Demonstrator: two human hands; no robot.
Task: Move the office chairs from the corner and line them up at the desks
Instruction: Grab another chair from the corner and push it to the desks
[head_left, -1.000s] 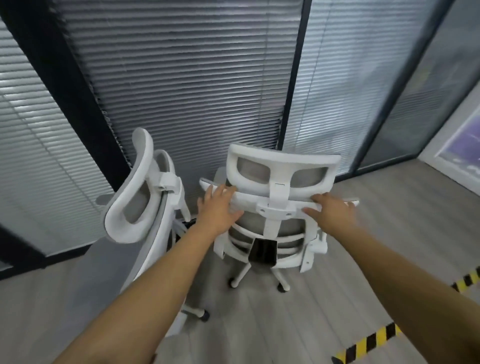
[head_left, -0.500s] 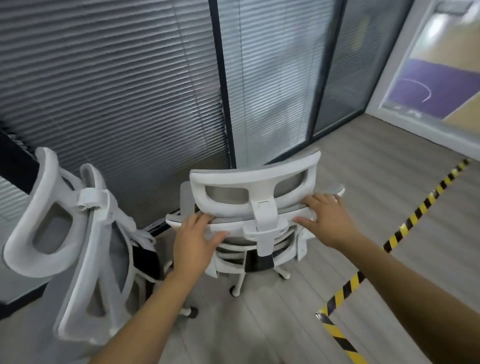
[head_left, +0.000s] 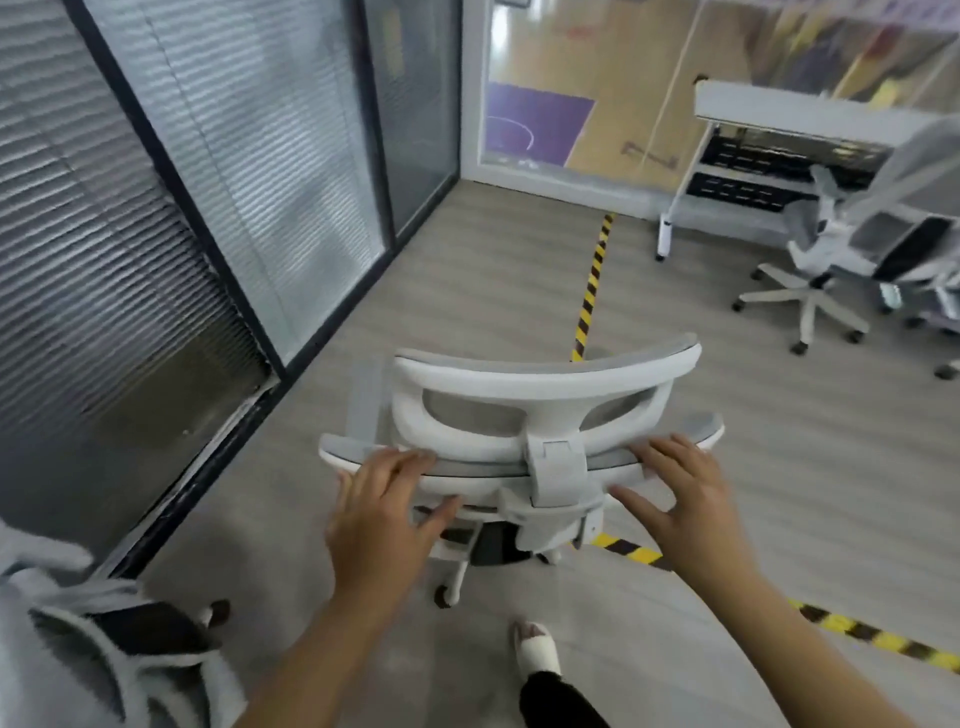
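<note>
Nearest, lower left: part of a second chair (head_left: 104, 654), blurred. Then left hand (head_left: 382, 512) and right hand (head_left: 685, 501), fingers spread, gripping the top edge of the white office chair (head_left: 524, 410) on the floor over striped tape (head_left: 589, 291). Farther right: desk (head_left: 810, 111) with another chair (head_left: 852, 244).

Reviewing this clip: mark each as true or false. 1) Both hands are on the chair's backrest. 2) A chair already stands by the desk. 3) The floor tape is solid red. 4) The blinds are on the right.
1) True: the left hand and right hand rest on the top edge of the white chair.
2) True: a second chair stands by the desk.
3) False: the floor tape is striped yellow and black.
4) False: the blinds are on the left.
</note>
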